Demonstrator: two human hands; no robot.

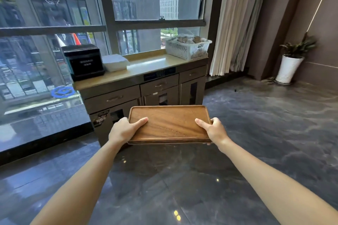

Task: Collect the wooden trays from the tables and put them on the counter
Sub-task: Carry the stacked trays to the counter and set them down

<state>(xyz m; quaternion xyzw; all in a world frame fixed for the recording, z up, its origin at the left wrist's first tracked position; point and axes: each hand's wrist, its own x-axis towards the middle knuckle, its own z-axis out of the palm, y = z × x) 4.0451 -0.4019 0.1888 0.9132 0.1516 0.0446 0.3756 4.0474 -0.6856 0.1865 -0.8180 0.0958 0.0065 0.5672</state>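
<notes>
A stack of brown wooden trays [170, 124] hangs level in the air in front of me, above the dark floor. My left hand [124, 129] grips the stack's left edge, thumb on top. My right hand [213, 129] grips the right edge the same way. The layered edges at the front show more than one tray, though I cannot tell how many. The counter [146, 65], a beige top over grey-brown cabinets, stands just beyond the trays under the window.
On the counter sit a black box [84, 62] at the left, a white folded stack [115, 62] beside it, and a white basket [188, 47] at the right. A potted plant [290, 62] stands at the far right by the curtain [236, 23].
</notes>
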